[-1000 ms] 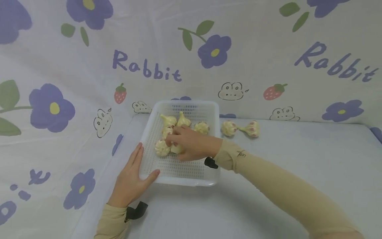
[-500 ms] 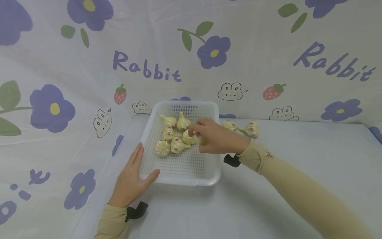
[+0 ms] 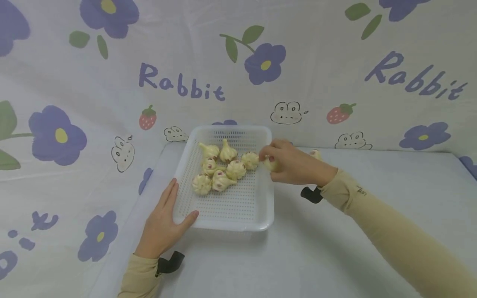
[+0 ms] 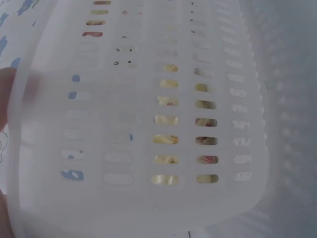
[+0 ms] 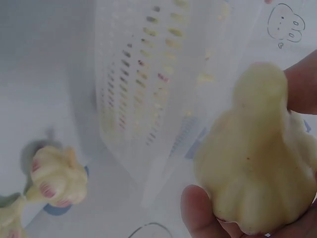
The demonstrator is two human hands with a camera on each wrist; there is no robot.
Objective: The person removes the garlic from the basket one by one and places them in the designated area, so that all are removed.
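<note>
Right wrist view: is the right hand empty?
No, the right hand holds a pale garlic bulb, with its thumb and fingers around the sides.

- Basket [image 3: 223, 225], centre: smooth, glossy translucent plastic
- Garlic bulbs [image 3: 236, 169], centre: ridged, faintly shiny
- Sleeve [image 3: 395, 240], lower right: matt cloth
- Printed sheet [image 3: 316, 54], top: faintly creased

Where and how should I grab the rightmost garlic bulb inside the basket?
Probably round the body of that garlic bulb, from above and the near side: no stem shows to pinch, another bulb crowds its near-left, but bare basket floor lies in front.
</note>
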